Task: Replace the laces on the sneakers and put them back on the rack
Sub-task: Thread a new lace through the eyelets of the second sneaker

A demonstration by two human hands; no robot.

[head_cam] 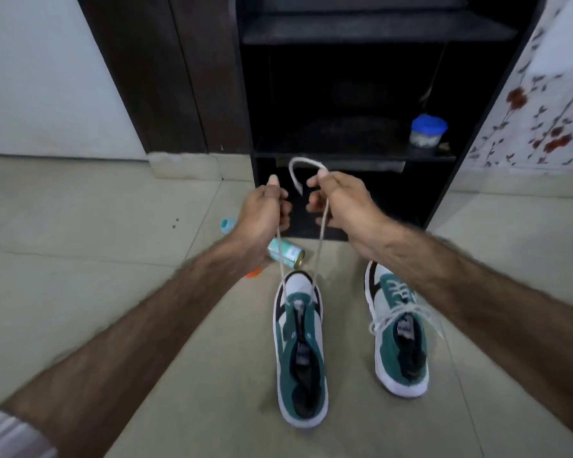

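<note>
1. Two green-and-white sneakers stand on the floor [179, 391] low in the frame: the left sneaker [300, 352] near centre, the laced right sneaker [399, 335] beside it.
2. A white lace [320, 246] rises from the left sneaker's front eyelets.
3. At mid-frame the left hand [265, 209] pinches one strand and the right hand [339, 201] pinches the other.
4. Behind stands the dark rack [354, 153], holding a blue-lidded jar [427, 132].

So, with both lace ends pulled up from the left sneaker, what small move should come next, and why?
Probably even the two ends, then cross them to the next eyelets. The left hand and right hand each pinch one end of the lace, which passes only through the lowest eyelets of the left sneaker.
</note>
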